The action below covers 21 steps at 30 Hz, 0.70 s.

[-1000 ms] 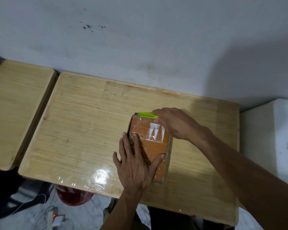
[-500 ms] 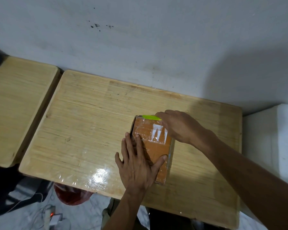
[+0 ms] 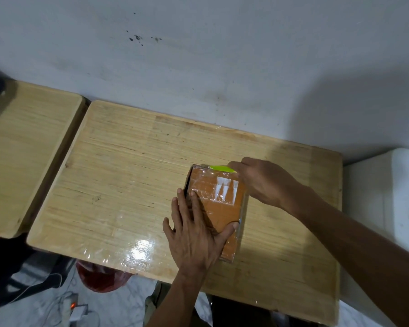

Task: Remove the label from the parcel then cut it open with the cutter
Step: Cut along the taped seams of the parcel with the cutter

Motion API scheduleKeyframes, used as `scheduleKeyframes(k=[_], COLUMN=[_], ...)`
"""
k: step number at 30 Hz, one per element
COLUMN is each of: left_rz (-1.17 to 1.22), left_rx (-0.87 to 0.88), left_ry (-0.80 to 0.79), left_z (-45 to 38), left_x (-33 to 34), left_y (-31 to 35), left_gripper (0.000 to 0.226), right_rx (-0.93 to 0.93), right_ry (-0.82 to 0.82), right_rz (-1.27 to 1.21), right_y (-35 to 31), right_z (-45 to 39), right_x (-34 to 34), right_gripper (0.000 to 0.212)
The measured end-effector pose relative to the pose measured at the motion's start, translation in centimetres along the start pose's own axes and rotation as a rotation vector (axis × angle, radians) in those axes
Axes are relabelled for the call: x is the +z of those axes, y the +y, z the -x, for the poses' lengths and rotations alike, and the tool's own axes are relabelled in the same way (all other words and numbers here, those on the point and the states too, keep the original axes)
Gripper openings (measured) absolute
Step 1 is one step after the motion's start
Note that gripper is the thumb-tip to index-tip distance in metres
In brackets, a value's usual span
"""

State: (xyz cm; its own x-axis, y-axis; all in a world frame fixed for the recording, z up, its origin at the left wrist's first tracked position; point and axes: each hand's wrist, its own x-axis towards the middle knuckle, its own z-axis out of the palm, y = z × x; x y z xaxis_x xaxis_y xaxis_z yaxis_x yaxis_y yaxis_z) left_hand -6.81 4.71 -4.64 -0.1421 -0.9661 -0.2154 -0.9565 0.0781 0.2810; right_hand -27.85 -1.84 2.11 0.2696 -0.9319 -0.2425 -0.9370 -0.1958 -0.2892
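Seemingly light and stiff, the parcel point(image 3: 219, 208) in the head view is an orange-brown box under glossy, crinkled plastic wrap, lying on the wooden desk point(image 3: 128, 175) toward its 4 o'clock part. The wrap looks slippery, so a flat press on top probably steadies it better than a side pinch. White remnants of the label point(image 3: 226, 191) show on its top face. The left hand point(image 3: 194, 234) lies flat with fingers spread over the parcel's 7 o'clock half, thumb reaching across to its right edge. The right hand point(image 3: 262, 182) is curled round the green cutter point(image 3: 222, 168) at the parcel's 12 o'clock edge; the blade itself cannot be made out.
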Motion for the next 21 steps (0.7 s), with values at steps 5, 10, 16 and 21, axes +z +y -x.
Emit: scheduleKeyframes(k=[5,10,16,21], left_rz=[-0.009,-0.012,-0.017,-0.021], left_rx=[0.006,-0.005,-0.006,-0.001], left_ry=[-0.005,-0.010,-0.014,-0.015], left_z=[0.0,0.1,0.1,0.2], left_x=[0.1,-0.2,-0.3,-0.3], left_y=[-0.1,0.1,0.1,0.2], left_gripper=[0.127,0.128,0.127,0.125], right_rx=[-0.016,-0.024,0.000,0.045], right_ry=[-0.012,-0.006,-0.011,-0.045], right_rz=[0.088,0.071,0.054,0.053], right_y=[-0.2,0.6,1.3,2.6], right_z=[-0.3,0.5,1.4,3.0], right_x=[0.4,0.1,-0.1,-0.5], right_gripper=[0.047,0.044,0.038,0.031])
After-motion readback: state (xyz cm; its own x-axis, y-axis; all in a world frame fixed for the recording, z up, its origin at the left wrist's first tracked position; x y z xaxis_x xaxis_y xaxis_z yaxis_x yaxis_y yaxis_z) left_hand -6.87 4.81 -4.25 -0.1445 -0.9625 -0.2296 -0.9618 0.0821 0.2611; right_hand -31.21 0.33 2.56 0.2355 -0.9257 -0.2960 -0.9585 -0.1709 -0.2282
